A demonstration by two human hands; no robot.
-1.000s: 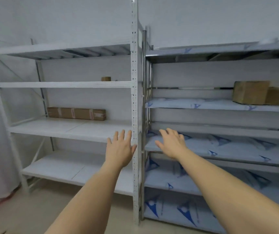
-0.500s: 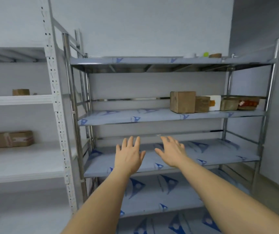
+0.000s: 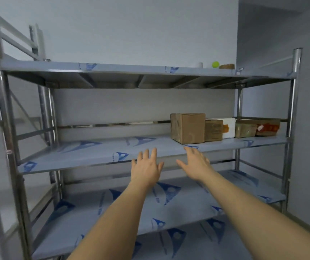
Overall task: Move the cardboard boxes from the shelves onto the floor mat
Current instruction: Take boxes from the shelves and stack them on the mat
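- Both grips are empty and spread: the left hand (image 3: 146, 167) and the right hand (image 3: 195, 163) hover with straight fingers in front of the shelf edge (image 3: 94, 162), touching nothing.
- The big box (image 3: 187, 127) stands on that same shelf, just beyond and to the right of the right hand. If only that hand reaches it, the box may twist or tip off the edge — the left hand has further to travel.
- The small box (image 3: 213, 130) sits touching the big box on its far side, with a white box (image 3: 228, 127), a flat box (image 3: 245, 130) and a red-labelled box (image 3: 267, 127) packed beyond it. Dragging the big box sideways could pull its neighbours askew.
- Above the big box, a green ball (image 3: 215, 64) rests on the top shelf (image 3: 113, 67) — a knock to the frame could roll it off.
- No floor mat is in view, so the carry would start blind.
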